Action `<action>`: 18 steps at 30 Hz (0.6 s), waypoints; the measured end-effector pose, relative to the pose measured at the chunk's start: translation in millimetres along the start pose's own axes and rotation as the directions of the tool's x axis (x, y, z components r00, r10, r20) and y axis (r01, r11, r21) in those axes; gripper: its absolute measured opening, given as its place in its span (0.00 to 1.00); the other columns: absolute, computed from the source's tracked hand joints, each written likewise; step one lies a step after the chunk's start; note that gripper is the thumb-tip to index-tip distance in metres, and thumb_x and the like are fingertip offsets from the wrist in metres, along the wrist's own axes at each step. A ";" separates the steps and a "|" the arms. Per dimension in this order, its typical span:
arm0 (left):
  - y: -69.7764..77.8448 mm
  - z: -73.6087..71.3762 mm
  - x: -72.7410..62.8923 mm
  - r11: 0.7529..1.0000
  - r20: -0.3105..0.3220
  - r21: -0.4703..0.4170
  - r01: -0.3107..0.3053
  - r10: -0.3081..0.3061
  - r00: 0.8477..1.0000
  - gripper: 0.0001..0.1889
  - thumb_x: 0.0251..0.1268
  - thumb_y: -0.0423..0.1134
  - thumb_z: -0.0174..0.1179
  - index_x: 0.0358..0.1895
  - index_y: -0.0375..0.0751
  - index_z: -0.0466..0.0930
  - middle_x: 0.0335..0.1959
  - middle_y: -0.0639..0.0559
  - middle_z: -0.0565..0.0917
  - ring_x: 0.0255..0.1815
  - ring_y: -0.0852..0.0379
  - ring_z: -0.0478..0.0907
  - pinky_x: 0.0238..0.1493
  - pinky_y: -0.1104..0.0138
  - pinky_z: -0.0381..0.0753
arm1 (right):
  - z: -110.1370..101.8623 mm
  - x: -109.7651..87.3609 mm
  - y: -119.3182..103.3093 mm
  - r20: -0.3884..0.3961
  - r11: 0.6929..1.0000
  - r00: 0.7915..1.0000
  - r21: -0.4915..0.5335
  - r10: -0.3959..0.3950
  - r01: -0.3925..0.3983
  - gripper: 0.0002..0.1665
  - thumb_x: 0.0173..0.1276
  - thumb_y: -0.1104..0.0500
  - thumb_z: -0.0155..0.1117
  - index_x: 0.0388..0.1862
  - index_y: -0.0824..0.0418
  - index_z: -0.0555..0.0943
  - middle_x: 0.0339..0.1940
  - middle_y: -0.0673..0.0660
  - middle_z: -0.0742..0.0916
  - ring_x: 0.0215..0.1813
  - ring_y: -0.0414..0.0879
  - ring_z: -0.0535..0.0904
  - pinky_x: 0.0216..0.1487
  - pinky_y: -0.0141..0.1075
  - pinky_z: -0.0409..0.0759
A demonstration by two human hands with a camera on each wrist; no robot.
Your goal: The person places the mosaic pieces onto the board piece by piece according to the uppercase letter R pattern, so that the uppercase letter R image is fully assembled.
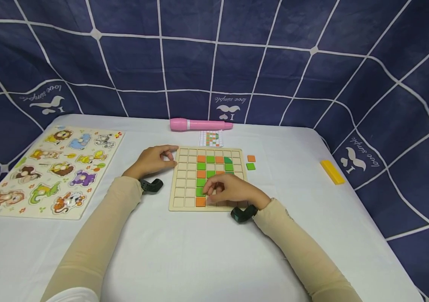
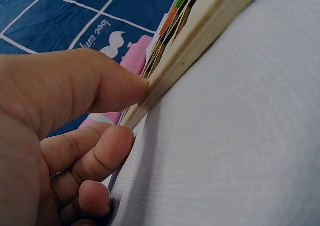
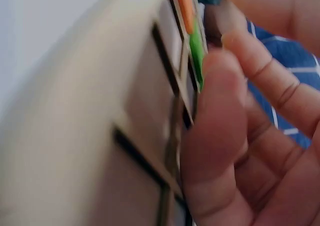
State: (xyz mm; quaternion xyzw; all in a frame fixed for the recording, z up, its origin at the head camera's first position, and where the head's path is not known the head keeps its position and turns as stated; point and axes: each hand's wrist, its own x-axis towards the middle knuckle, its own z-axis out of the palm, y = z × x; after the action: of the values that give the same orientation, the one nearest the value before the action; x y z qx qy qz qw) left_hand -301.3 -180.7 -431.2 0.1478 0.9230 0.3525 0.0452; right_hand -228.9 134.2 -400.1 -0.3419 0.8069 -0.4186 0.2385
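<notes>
A square wooden grid board [image 1: 180, 184] lies mid-table, with orange, green and teal pieces in some cells. At its upper left corner is my left hand [image 1: 153, 160], gripping the edge. In the left wrist view the thumb [image 2: 122, 88] presses against the board's rim [image 2: 172, 73] and the other fingers curl beside it. Over the board's lower middle bends my right hand [image 1: 231, 188], its fingertips at a green tile [image 1: 200, 191] above an orange tile [image 1: 201, 202]. In the right wrist view its thumb [image 3: 220, 101] is close to the green tile [image 3: 195, 51]; I see nothing clearly held.
Right of the board lie a loose orange tile [image 1: 251, 158] and a loose green tile [image 1: 250, 166]. Behind it are a pattern card [image 1: 211, 139] and a pink microphone-shaped object [image 1: 201, 125]. An animal puzzle board [image 1: 48, 176] is at left, a yellow block [image 1: 332, 172] at right.
</notes>
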 end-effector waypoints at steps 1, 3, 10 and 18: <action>-0.2 0.0 0.2 1.000 0.001 0.001 -0.001 0.001 1.000 0.34 0.67 0.44 0.69 0.77 0.41 0.77 0.44 0.50 0.85 0.41 0.51 0.72 0.47 0.58 0.67 | -2.8 -0.4 2.5 0.002 0.999 1.000 0.037 -0.007 0.007 0.11 0.70 0.66 0.74 0.50 0.67 0.88 0.38 0.50 0.87 0.32 0.39 0.75 0.38 0.31 0.73; -0.1 -0.1 0.4 1.000 0.002 0.003 -0.003 0.003 1.000 0.35 0.67 0.45 0.69 0.77 0.41 0.77 0.44 0.50 0.85 0.40 0.51 0.72 0.46 0.59 0.67 | -9.3 -1.9 7.6 -0.011 0.995 1.000 0.101 -0.011 0.012 0.12 0.71 0.68 0.72 0.52 0.70 0.87 0.37 0.50 0.87 0.32 0.39 0.75 0.37 0.30 0.73; 0.4 -0.3 -0.2 1.000 -0.001 0.000 -0.011 0.011 1.000 0.34 0.67 0.44 0.69 0.76 0.40 0.78 0.44 0.50 0.86 0.39 0.52 0.71 0.45 0.59 0.67 | -40.5 -16.8 28.6 -0.123 0.952 0.987 0.297 0.107 -0.066 0.17 0.75 0.69 0.67 0.60 0.75 0.81 0.38 0.52 0.87 0.30 0.42 0.75 0.32 0.33 0.76; 0.6 -1.0 -1.0 1.000 -0.001 -0.002 -0.012 0.012 1.000 0.34 0.67 0.44 0.69 0.76 0.40 0.78 0.44 0.50 0.86 0.39 0.52 0.71 0.45 0.59 0.67 | -76.6 -43.7 56.9 -0.287 0.932 0.929 0.338 0.233 -0.129 0.22 0.77 0.68 0.66 0.66 0.77 0.77 0.39 0.52 0.86 0.32 0.43 0.77 0.34 0.32 0.78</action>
State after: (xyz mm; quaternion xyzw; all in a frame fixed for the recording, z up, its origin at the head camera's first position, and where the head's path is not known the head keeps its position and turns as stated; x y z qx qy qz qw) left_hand -300.4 -181.2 -430.1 0.1534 0.9218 0.3535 0.0428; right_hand -271.8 229.8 -402.5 -0.1497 0.7865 -0.5673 0.1926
